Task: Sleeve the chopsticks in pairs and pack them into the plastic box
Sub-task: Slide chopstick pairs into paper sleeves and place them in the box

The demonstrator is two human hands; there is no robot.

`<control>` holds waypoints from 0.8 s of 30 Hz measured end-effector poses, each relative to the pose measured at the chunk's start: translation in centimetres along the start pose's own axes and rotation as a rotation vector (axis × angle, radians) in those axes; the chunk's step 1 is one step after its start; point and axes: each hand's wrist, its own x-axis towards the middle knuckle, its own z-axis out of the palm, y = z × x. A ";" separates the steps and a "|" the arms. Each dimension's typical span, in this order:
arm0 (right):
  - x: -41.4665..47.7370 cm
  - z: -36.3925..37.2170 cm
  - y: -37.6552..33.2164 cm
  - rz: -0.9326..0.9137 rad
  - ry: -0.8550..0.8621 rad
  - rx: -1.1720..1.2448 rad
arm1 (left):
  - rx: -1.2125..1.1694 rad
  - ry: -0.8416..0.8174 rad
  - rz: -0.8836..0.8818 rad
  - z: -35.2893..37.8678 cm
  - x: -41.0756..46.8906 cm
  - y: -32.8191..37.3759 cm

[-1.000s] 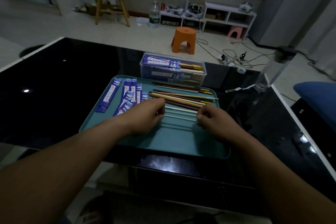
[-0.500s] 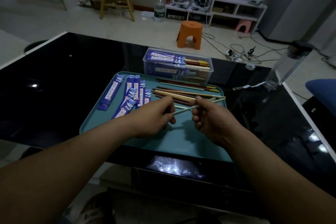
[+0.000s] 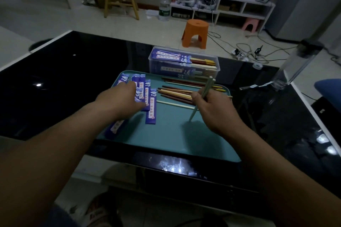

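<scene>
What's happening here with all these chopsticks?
A person is sleeving chopsticks in pairs. Their right hand grips two pale green chopsticks, tips down toward the teal tray, while the left hand rests on the blue paper sleeves there. More loose chopsticks lie on the tray, and the clear plastic box behind already holds sleeved pairs.

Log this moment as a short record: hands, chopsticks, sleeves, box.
left hand: stretched over the blue sleeves, touching them
right hand: grips the pale green chopsticks, tilted, tips down toward the tray
loose chopsticks: piled at the far right of the tray
plastic box: behind the tray, holds sleeved pairs
</scene>
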 end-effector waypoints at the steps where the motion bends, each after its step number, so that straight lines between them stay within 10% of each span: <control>1: 0.0 0.2 0.2 0.017 -0.031 -0.005 | 0.042 -0.040 -0.016 0.0 0.0 -0.2; 16: 0.5 -1.2 0.6 0.059 0.108 0.101 | 0.019 -0.182 -0.038 0.1 -0.1 0.2; 24: 0.3 -1.1 1.1 0.085 -0.006 0.021 | -0.205 -0.050 0.263 0.1 -1.5 2.9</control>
